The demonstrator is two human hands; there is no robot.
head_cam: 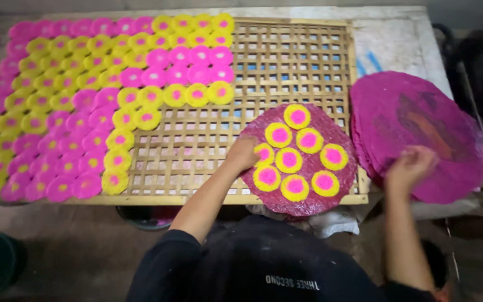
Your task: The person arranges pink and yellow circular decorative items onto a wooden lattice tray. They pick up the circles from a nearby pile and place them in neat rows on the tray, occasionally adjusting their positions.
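Left hand (243, 155) at 9 o'clock of round magenta woven tray (342, 126), fingers closed on a yellow-and-pink disc (264, 152). Right hand (410, 166) on stacked magenta trays (420, 123), finger state blurred, cannot tell. Bamboo lattice rack (286, 61) roughly half filled; eight discs remaining on tray.

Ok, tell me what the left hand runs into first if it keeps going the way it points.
The left hand points right, across the pink tray. It already touches a yellow disc at the tray's left edge; beyond that come more yellow discs, probably the centre one.
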